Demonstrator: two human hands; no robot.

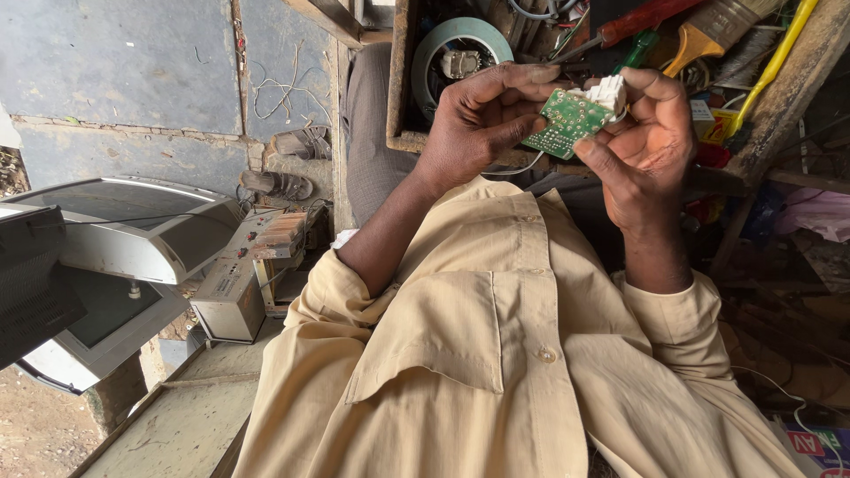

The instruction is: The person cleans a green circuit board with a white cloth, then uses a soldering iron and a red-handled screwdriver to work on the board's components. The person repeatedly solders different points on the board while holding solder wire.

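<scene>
The green board point(567, 122) is pinched between both hands above the toolbox point(400, 80): left hand point(482, 119) closed on one edge, right hand point(646, 146) at the white connector point(609, 93). It is best gripped by the edges only.

Grey-blue concrete floor point(133, 62) fills the upper left of the frame, cracked and littered with thin loose wires point(283, 88). A pair of worn sandals point(288, 164) lies on it near the upper middle. At the left edge stand old television sets point(124, 230) with grey casings, stacked close together, and a small metal box point(232, 301) just beside them. Bare dirt ground point(35, 434) shows in the lower left corner. Soft daylight falls evenly.
</scene>
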